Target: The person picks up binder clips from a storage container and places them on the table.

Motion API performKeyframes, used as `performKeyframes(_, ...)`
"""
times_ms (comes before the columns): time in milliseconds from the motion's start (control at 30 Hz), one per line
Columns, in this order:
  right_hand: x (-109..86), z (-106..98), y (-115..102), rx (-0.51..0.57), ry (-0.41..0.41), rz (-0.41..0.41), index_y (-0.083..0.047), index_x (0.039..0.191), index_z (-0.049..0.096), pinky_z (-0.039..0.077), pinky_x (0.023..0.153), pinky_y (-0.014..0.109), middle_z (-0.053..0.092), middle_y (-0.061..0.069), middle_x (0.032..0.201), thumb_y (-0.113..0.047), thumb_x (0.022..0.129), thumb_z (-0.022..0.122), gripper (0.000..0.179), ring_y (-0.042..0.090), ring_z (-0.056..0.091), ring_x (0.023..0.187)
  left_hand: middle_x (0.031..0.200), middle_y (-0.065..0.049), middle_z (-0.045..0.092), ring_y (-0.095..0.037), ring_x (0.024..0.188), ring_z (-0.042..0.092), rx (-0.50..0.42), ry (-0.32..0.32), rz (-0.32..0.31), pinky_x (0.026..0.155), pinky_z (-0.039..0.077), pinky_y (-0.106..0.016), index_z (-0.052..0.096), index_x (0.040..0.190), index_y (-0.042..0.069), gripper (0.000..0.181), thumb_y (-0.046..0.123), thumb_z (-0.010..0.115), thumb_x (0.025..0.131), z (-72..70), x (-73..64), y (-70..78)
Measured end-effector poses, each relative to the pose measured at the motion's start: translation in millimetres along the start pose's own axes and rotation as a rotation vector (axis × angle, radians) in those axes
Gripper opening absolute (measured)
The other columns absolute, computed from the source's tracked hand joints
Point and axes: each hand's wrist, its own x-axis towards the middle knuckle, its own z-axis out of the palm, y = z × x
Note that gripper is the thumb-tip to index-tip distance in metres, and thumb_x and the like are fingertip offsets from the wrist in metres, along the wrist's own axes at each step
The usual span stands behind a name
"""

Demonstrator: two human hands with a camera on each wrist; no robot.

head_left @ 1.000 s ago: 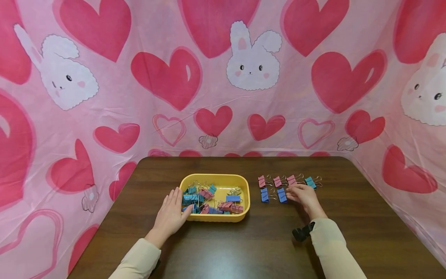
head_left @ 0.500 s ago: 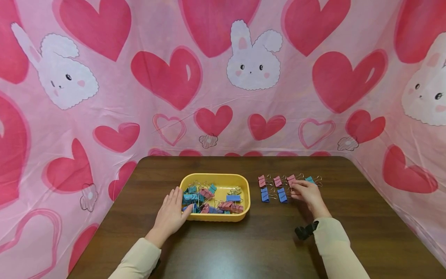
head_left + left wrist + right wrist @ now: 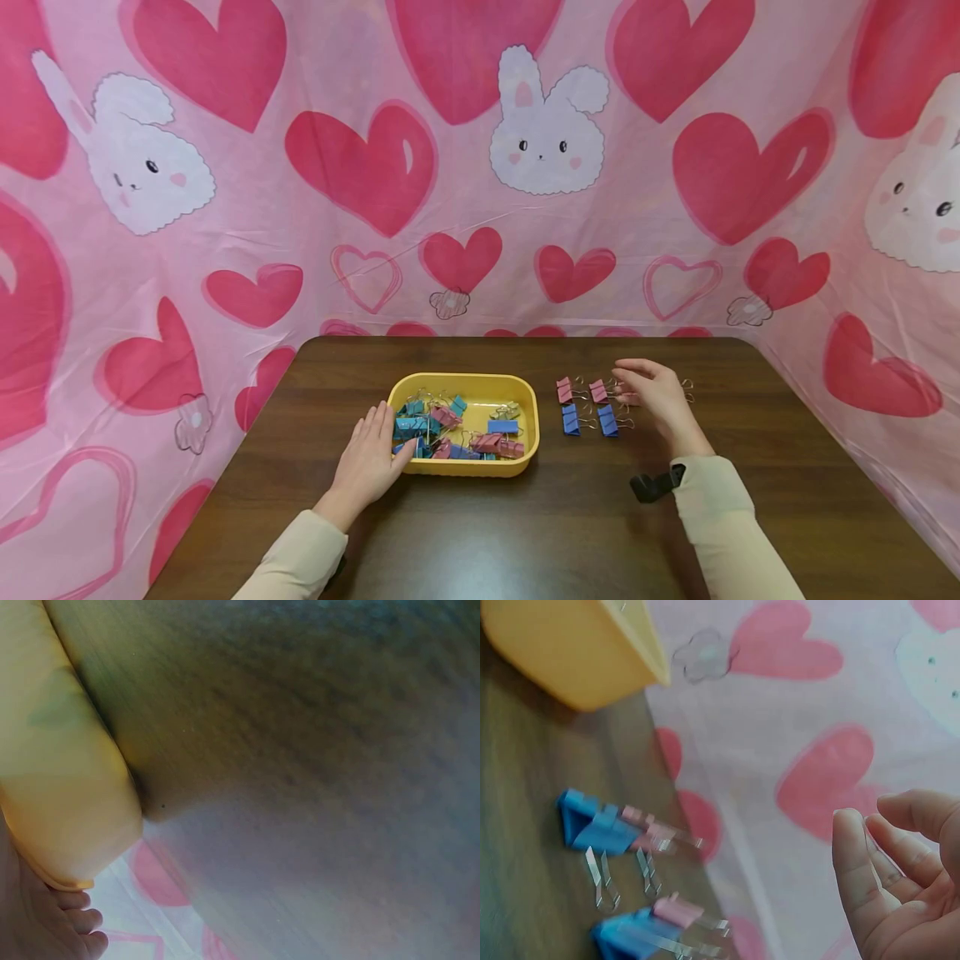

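Your right hand (image 3: 662,404) has shifted up toward twelve o'clock. At eight o'clock on the yellow tray (image 3: 465,469), your left hand (image 3: 367,461) lies with fingers straight; leaning harder could skid its jumbled clips (image 3: 411,427) along. At the tray's three, blue clips (image 3: 607,422) and pink clips (image 3: 597,392) lie in rows; your right fingers, released and holding nothing, could knock them askew if lowered carelessly.

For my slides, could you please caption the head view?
Left fingers touch a yellow tray of binder clips while right fingers hover near two rows of clips on a table.
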Motion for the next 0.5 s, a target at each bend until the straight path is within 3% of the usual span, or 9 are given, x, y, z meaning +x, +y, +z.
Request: performKeyframes(500,4.8,53.5,-43.0,0.005,-0.115,-0.107,0.012,0.116,0.052,0.055,0.063,0.031,0.064,-0.001,0.080,-0.009,0.089,0.061,0.036,0.014,0.063,0.066,0.145,-0.025,0.024,-0.039,0.134,0.018,-0.010,-0.010,-0.011,0.107,0.013,-0.049,0.027,0.140,-0.008,0.077,0.046,0.050,0.090,-0.2,-0.6,1.7)
